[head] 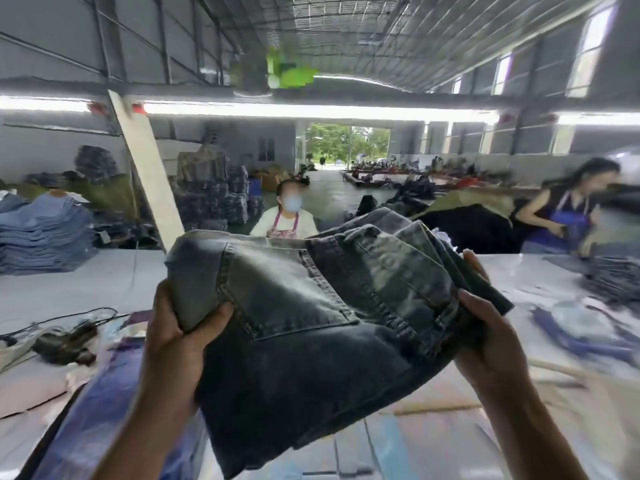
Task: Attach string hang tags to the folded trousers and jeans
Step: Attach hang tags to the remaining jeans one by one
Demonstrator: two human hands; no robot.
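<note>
One pair of folded jeans (311, 323) is held up off the table (104, 278), raised in front of the camera above its near edge, with a back pocket and the waistband turned towards the view. The left hand (176, 344) grips the left side of the bundle, the thumb pressed over the denim beside the pocket and the fingers hidden behind the cloth; the right hand (485, 337) is curled round the waistband end, thumb on top, with fingertips seen past the far fold. No hang tag or string can be made out on this pair, so the attaching step for it is judged not yet done; the belt loops along the waistband are the likely place for it. Towards the left edge of the table a dark tool with a cord (65, 342) lies unused, though what it is cannot be told through the blur. At the far left corner a stack of lighter blue jeans (45, 233) is piled, and at the right edge more folded denim (613, 278) is spread; whether those carry tags cannot be seen. Much of the job is therefore judged to be left, starting with the pair in hand
</note>
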